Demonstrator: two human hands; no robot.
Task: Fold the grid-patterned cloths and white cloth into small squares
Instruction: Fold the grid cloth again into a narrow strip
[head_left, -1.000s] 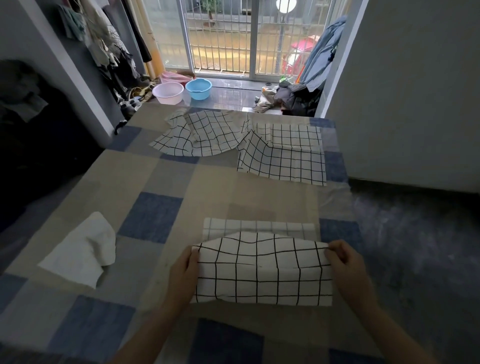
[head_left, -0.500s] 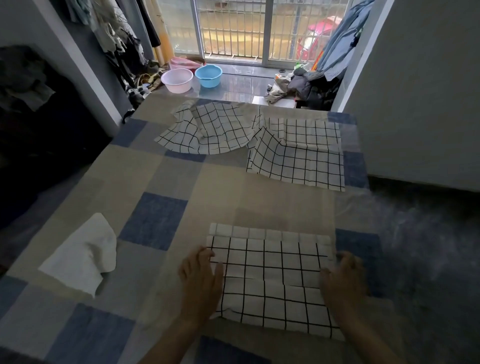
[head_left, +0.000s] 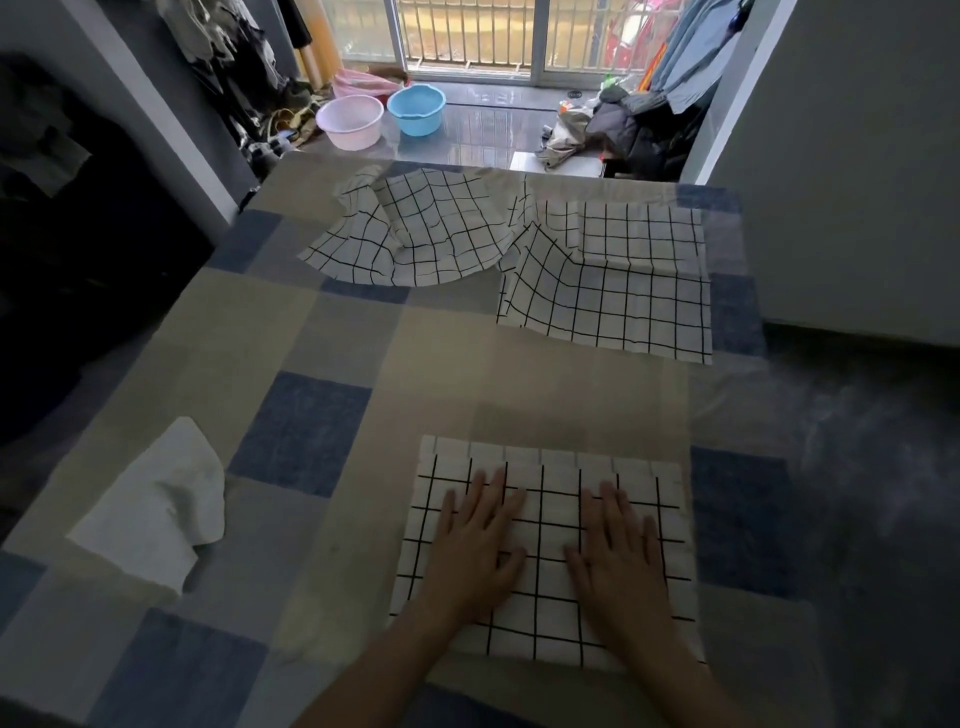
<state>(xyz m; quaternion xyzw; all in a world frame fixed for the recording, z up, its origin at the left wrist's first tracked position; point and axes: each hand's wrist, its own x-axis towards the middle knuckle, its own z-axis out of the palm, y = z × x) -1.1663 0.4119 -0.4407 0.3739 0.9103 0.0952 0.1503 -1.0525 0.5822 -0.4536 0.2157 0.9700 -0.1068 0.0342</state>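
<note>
Pressing down flat, both hands sit on the near grid cloth (head_left: 545, 551) at the front of the bed (head_left: 322, 332). Left hand (head_left: 475, 551) and right hand (head_left: 615, 556) lie palm-down side by side, fingers straight and spread, pointing away from the person; neither grasps anything, they only bear on the fabric. That cloth is folded over once, a paler strip of its underlayer peeking out along the far edge. It reads as a rectangle, long axis running left to right, far edge roughly square to the person.

Thin, light, floppy stuff, this, I'd say: it will hold a crease only if smoothed, and may slide on the checked bedcover. Best taken by pinching two corners of one short side and carrying it across to the other.

Off to the left, well apart, the white cloth (head_left: 156, 509) lies crumpled, one corner curled up; it looks thicker and softer.

Further up the bed, two more grid cloths wait unfolded: left one (head_left: 415, 234) rumpled into ridges, right one (head_left: 613, 280) partly doubled over, their edges touching in the middle.

Beyond, on the floor, a pink basin (head_left: 349, 120) and blue basin (head_left: 417, 108) stand touching.
</note>
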